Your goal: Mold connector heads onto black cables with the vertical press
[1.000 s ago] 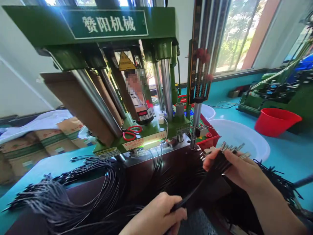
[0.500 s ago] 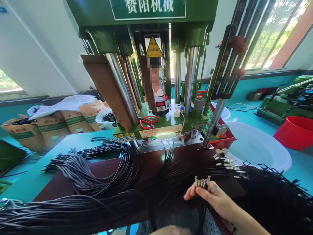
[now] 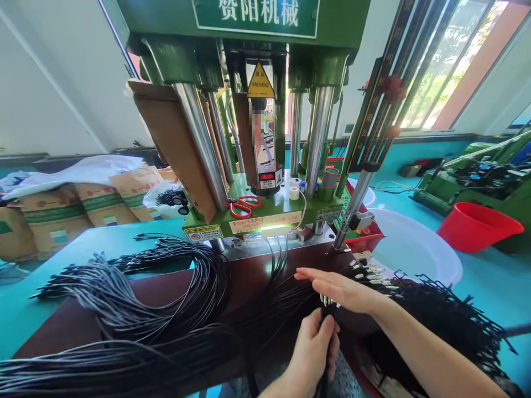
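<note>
My left hand is closed around a bundle of black cables in front of me, and their silver metal ends stick up above the fist. Flat, with fingers stretched out to the left, my right hand lies over those metal ends and partly hides them. Its palm appears to touch them. Just behind, more black cables run across the dark brown tabletop. Beside the right wrist lies a row of cables with silver connectors.
A green press stands ahead, cables running out from under its plate. Red-handled scissors rest on it. Large cable bundles lie at left, a dark heap of bent pieces at right. Beyond are a white tub and red bucket.
My left hand has risen from the bottom edge and now grips the cables. My right hand has let go of the metal ends and flattened over them. The view has shifted slightly right.
</note>
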`<state>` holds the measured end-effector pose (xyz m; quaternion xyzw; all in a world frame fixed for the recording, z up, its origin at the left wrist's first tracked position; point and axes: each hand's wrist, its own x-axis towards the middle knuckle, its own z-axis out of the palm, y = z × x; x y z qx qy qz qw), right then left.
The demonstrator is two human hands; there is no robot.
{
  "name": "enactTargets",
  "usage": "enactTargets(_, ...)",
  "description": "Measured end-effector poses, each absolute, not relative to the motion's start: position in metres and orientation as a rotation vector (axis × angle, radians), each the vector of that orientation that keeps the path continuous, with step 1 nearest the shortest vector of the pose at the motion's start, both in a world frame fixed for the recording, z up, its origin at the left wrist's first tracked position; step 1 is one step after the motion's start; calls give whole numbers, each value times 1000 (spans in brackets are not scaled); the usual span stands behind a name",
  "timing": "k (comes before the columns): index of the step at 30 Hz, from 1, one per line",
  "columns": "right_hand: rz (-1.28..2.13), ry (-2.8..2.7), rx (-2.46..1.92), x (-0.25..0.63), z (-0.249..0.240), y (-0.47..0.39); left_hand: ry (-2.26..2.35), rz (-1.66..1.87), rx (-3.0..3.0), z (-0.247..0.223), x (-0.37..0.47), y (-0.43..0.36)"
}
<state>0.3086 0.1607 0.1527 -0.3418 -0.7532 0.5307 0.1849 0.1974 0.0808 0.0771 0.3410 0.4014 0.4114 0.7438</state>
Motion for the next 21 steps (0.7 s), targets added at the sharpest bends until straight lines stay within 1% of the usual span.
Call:
enactTargets(2, 1448, -2373, -967, 304, 159, 161, 858, 918, 708, 80, 198, 83)
enactTargets(4, 1426, -2478, -885, 301, 159, 159, 829, 945, 658, 83, 200, 85)
enactTargets(9, 1462, -2372, -725, 299, 142, 172, 786, 980, 539, 87, 197, 97)
enactTargets(10, 1382, -2374, -776, 298, 135, 181, 807, 987, 523, 89, 194, 101)
enactTargets(11, 1232, -2390, -879, 295, 128, 194, 837, 1009, 515, 90, 189, 106)
enactTargets(12, 1025, -2403, -1017, 290, 120, 208, 869, 1049, 516, 91, 184, 110)
enactTargets(13, 749, -2423, -1186, 285, 112, 223, 898, 1101, 523, 91, 178, 114)
enactTargets(15, 466, -2401, -1356, 270, 95, 251, 941, 1200, 533, 89, 167, 121)
enactTargets(18, 301, -2416, -1450, 245, 75, 280, 952, 1266, 516, 82, 156, 127)
enactTargets(21, 189, -2466, -1522, 229, 66, 290, 924, 1265, 516, 75, 152, 130)
